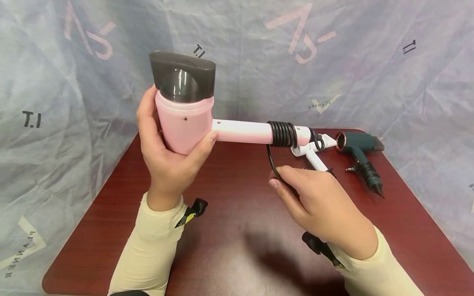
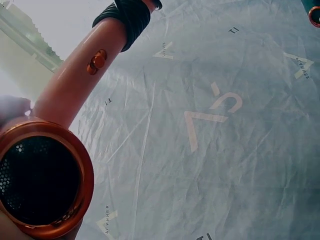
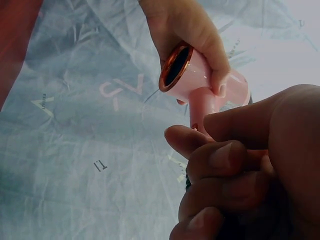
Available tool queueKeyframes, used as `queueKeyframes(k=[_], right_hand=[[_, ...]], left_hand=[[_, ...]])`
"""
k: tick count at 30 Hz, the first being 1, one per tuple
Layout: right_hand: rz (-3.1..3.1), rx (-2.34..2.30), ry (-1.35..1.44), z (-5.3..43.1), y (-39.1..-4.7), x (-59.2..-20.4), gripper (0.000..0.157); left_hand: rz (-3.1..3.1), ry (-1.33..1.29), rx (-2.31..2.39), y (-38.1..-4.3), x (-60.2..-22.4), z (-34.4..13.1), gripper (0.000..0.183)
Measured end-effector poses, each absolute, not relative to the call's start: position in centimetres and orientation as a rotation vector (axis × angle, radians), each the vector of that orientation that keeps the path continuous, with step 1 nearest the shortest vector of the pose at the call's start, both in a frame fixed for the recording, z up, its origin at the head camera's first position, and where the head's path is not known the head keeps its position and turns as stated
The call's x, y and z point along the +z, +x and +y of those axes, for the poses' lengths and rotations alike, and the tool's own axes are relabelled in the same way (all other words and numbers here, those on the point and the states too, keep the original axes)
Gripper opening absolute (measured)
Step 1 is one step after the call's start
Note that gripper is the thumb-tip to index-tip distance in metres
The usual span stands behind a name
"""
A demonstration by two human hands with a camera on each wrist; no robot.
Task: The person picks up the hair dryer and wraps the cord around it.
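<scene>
My left hand grips the barrel of a pink hair dryer, raised above the table with its black nozzle pointing up. The handle stretches out to the right, and a black cord is wound in several turns around its far part. A loose length of that cord runs down to my right hand, which pinches it between thumb and fingers. In the left wrist view the copper intake ring and a copper switch show.
On the dark red table, a white hair dryer lies at the back right, partly hidden behind the pink handle's end. Beside it lies a dark green hair dryer with its cord wrapped. Grey printed cloth hangs around the table.
</scene>
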State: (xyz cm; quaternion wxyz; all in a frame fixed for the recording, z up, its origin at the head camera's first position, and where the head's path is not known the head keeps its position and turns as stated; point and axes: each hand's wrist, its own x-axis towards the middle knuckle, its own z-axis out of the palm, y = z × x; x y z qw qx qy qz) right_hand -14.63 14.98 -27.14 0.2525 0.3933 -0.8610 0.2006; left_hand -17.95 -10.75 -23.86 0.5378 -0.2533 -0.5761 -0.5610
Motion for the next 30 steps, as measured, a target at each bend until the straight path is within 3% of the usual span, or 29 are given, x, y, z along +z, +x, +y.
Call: queueKeyframes(k=[7,14,30], right_hand=[[-2.276,0.489,1.092,14.8,-14.1,-26.8,0.020],[-2.160,0.390,1.074,15.0,-13.9,-26.1,0.038],[-2.008,0.589,1.015,16.9,-14.7,-24.5,0.039]], left_hand=[[-1.416,-0.603,-1.298,-17.7,-23.5,-10.7,0.085],[-1.544,-0.663,-1.263,-17.6,-23.4,-11.0,0.083],[-1.638,-0.860,-1.334,-17.4,-23.4,-11.3,0.080]])
